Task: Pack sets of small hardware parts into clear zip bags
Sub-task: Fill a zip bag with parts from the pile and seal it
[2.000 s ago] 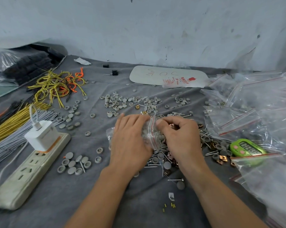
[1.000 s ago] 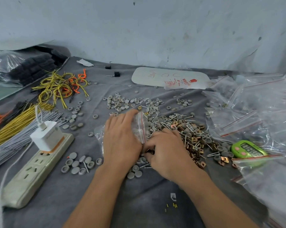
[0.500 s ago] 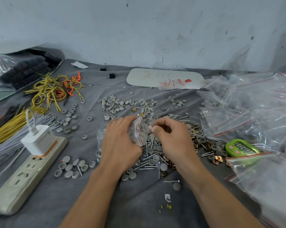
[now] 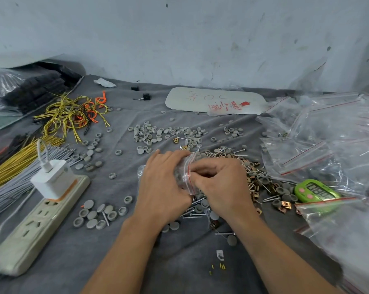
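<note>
A small clear zip bag with a red seal line is held at the middle of the grey cloth. My left hand grips its left side, fingers curled over the top. My right hand has its fingertips at the bag's mouth; whatever they pinch is hidden. Under and right of the hands lies a heap of screws, copper clips and grey round caps. More grey caps lie at the lower left.
A white power strip with a charger plugged in lies at the left, beside bundles of yellow and grey wire ties. Several clear zip bags pile up at the right around a green timer. A white card lies near the wall.
My right hand dipped into the parts heap, came back up to the bag's mouth, and its fingertips are now pressed closer to the red seal. My left hand kept hold of the bag.
</note>
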